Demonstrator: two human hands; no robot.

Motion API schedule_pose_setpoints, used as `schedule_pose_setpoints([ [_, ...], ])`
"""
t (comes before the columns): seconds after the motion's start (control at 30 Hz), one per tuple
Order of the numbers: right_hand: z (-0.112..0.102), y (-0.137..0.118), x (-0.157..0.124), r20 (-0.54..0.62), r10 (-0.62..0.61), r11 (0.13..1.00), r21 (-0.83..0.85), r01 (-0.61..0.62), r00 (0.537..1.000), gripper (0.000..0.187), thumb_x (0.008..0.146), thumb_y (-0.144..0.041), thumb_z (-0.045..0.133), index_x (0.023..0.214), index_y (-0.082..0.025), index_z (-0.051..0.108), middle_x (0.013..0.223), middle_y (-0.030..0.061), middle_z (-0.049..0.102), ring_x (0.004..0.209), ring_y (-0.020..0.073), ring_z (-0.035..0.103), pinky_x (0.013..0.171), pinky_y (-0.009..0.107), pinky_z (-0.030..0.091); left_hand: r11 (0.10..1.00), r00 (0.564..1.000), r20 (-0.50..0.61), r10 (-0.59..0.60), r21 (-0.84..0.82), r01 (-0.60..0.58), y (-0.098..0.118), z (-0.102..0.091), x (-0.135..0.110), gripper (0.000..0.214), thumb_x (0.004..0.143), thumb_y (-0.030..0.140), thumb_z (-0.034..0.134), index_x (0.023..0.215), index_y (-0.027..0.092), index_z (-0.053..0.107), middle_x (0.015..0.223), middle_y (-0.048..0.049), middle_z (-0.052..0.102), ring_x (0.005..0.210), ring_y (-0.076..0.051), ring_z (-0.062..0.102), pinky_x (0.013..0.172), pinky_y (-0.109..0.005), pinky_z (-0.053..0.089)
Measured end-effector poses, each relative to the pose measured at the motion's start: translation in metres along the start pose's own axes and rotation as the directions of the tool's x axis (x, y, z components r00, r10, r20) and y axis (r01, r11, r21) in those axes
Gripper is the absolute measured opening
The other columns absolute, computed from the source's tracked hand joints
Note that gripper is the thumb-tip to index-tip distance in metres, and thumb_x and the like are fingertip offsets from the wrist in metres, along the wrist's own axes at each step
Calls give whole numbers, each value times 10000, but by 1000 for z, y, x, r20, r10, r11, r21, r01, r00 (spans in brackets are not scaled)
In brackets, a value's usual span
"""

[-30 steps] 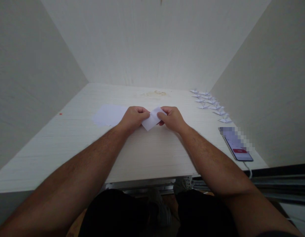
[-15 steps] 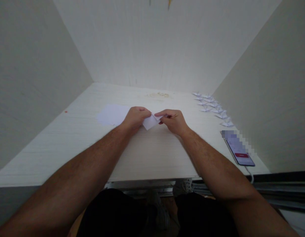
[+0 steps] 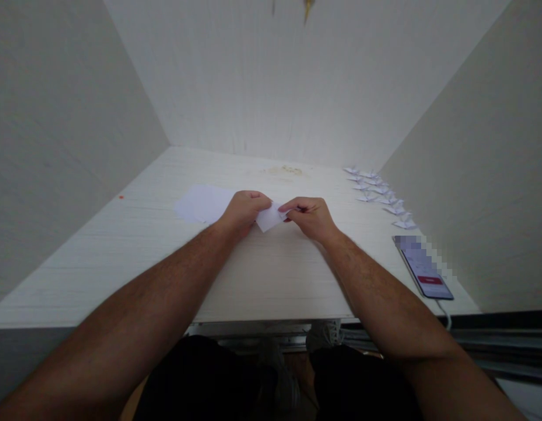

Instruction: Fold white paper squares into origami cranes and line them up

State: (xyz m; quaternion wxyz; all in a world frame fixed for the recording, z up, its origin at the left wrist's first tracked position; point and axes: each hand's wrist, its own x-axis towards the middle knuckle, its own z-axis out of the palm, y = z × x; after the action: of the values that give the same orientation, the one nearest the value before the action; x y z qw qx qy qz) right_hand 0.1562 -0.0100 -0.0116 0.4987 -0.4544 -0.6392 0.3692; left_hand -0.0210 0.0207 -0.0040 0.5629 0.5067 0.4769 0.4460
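Observation:
A small folded piece of white paper [image 3: 269,218] sits between both hands just above the pale wooden desk [image 3: 271,275]. My left hand [image 3: 243,210] pinches its left edge with curled fingers. My right hand [image 3: 309,216] pinches its right edge, fingers closed over the fold. Behind my left hand, a flat sheet of white paper [image 3: 204,203] lies on the desk.
A row of several small folded paper cranes [image 3: 378,192] runs along the right wall. A phone [image 3: 423,268] with a lit screen and a cable lies at the desk's right front edge. White walls close in the desk on three sides. A brownish stain [image 3: 283,170] marks the far desk.
Both hands have kept their grip on the folded paper. The right fingers have pressed its raised flap down, so the paper looks smaller and flatter. The view has tilted slightly.

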Motion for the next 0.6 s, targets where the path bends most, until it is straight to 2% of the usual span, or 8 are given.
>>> schedule_pose_setpoints([
  [0.27,-2,1,0,29,-12,999,-42,14,999,191,713,-172,646,797,-214,813,707,13,757,631,124,674,617,260,545,999,999,32,-35,-33,36,3,0,-1,87,547,211,688,575,150,634,504,1,564,458,-112,492,446,-247,332],
  [0.5,-2,6,2,18,-34,999,-11,34,999,191,684,-178,655,781,-220,813,692,6,758,628,128,682,604,256,546,996,979,189,-71,-44,80,7,-3,-6,169,566,263,755,621,146,647,539,-2,591,484,-110,515,471,-244,357],
  [0.6,-1,7,1,28,-30,1000,9,30,999,187,686,-185,654,785,-217,809,671,3,746,612,125,678,592,253,541,996,978,195,-78,-36,86,7,-2,-6,191,544,257,787,627,145,656,551,-11,619,489,-117,538,484,-250,381],
])
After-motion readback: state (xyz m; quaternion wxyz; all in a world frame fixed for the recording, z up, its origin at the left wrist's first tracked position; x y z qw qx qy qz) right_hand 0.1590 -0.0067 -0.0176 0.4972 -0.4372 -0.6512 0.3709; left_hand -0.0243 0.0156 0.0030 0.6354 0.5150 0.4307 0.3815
